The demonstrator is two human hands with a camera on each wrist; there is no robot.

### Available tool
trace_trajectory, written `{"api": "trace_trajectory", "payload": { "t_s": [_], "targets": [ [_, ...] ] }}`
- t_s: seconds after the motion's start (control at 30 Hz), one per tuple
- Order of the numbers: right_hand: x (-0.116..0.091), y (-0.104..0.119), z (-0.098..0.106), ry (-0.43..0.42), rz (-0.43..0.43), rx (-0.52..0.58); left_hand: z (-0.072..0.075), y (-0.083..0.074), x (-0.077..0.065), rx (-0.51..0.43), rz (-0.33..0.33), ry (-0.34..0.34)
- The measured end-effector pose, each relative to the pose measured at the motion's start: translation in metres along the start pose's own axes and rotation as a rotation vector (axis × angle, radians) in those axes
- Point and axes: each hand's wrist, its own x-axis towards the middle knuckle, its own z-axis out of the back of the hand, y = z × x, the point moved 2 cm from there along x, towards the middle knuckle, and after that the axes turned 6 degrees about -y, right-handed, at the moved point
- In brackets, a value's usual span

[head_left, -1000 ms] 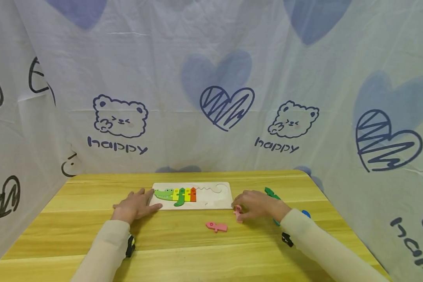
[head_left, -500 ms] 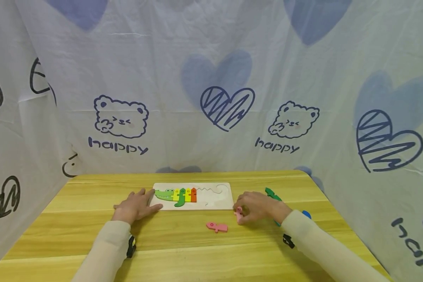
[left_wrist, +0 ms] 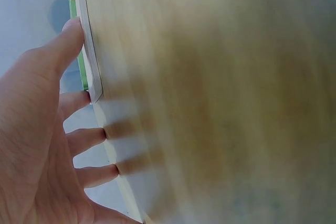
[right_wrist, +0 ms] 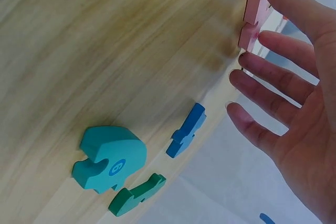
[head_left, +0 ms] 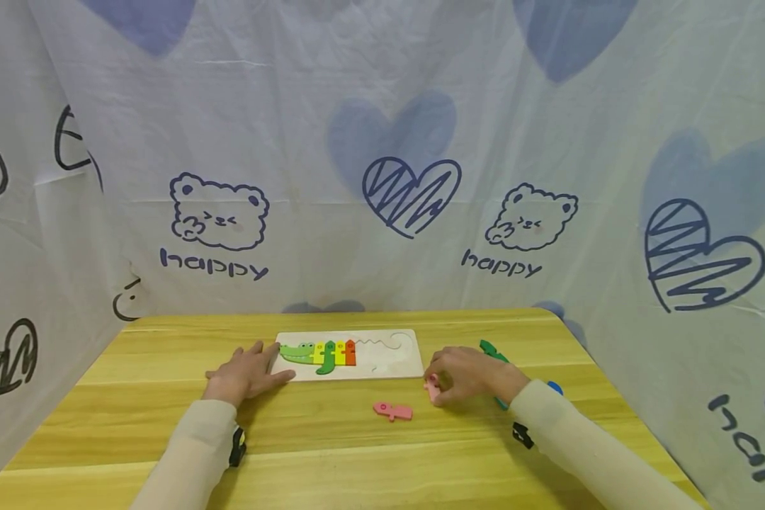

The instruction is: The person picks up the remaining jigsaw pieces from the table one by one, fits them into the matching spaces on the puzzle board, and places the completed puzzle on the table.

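Observation:
A wooden crocodile puzzle board point(head_left: 392, 360) lies at the middle of the table; a green head, yellow and green body pieces and an orange piece point(head_left: 350, 353) fill its left part. My left hand point(head_left: 245, 372) rests at the board's left end, fingers spread, thumb and index finger touching its edge in the left wrist view. Just beyond the right end, my right hand point(head_left: 468, 373) pinches a pink puzzle piece point(head_left: 431, 389) between thumb and index finger; the other fingers are extended. Another pink puzzle piece point(head_left: 392, 411) lies flat in front of the board.
Beyond the right hand lie a dark green piece point(right_wrist: 137, 194), a blue piece point(right_wrist: 186, 130) and a teal piece point(right_wrist: 118, 150) marked 6. The right forearm partly covers them in the head view. A printed white cloth point(head_left: 312, 241) hangs behind the wooden table point(head_left: 331, 467).
My right hand and its pink piece have shifted slightly right and nearer to me, the piece turning a little. The left hand and board stay essentially in place.

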Motion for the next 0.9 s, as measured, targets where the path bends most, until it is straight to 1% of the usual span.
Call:
{"api": "trace_trajectory", "payload": {
  "t_s": [0.23,0.67,0.9],
  "targets": [
    [0.0005,-0.0001,-0.0005,0.011,0.003,0.006,-0.0001,-0.0004,-0.0007,0.005,0.009,-0.002],
    [0.0011,-0.0004,-0.0032,-0.008,0.014,0.012,0.0003,-0.0017,-0.0002,0.015,0.008,-0.012],
    [0.0016,0.0011,-0.0018,-0.046,0.036,-0.009,-0.0010,-0.0008,0.0000,0.016,0.010,-0.008]
  ]
}}
